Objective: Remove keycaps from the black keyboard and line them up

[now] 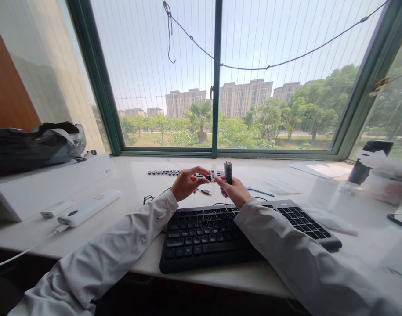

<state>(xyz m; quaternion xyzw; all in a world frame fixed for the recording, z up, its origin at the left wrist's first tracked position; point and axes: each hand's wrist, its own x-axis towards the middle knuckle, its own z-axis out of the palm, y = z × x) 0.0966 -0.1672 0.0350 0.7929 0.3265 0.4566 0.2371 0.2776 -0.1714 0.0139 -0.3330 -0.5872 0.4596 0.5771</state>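
Note:
A small black keycap [208, 178] is pinched between the thumb and fingertips of my left hand [186, 182]. Wrapped in my right hand [234, 189] is a black keycap puller [227, 173], upright, its brush-like end pointing up and thin wires showing below the hand. My hands are close together above the back edge of a black keyboard [207, 245]. Keys are in place on its left part, while the right-hand block shows open key frames. Behind my hands, loose black keycaps [163, 172] lie in rows on the white tabletop [131, 175].
A blue-tipped thin tool [260, 192] and a cable plug [205, 192] lie behind the keyboard. On the left are a white power bank [88, 208], a white box [56, 184] and a dark bag [36, 145]. Plastic-wrapped items [390, 177] stand at right, near papers [321, 169].

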